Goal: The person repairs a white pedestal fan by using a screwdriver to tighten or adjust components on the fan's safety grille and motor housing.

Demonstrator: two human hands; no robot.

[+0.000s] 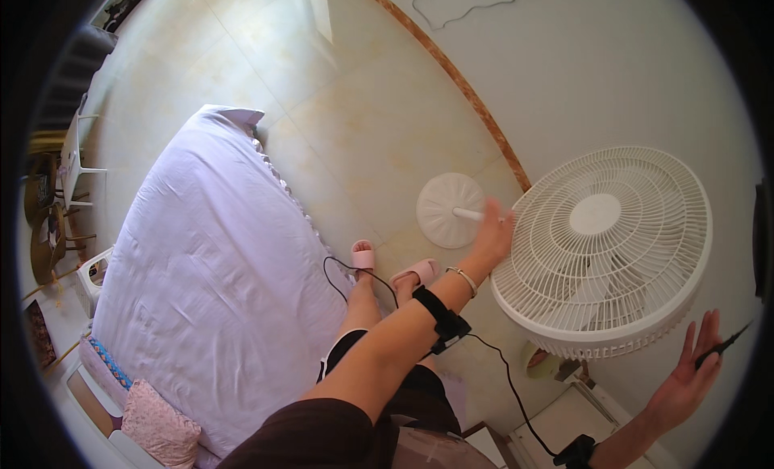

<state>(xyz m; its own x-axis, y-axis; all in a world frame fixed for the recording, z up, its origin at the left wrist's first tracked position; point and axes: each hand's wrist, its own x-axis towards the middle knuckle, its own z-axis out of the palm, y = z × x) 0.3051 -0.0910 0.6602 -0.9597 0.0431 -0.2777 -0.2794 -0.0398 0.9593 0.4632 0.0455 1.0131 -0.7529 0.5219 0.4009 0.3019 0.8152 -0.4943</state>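
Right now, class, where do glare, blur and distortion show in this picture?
Head view: glare whitens the glossy, pale tiled floor toward the top; the bare left hand looks blurred near the round, white-grilled fan; the long, brown marbled skirting strip bows with fisheye distortion, and the rim goes black.

The pale tiled floor (339, 130) carries the white fan base (436, 196), two pink slippers (364, 260) and a lilac-sheeted bed (218, 251). A pink pillow (161, 425) lies on the bed; what seems a white stool (86, 287) stands beyond, partly hidden.
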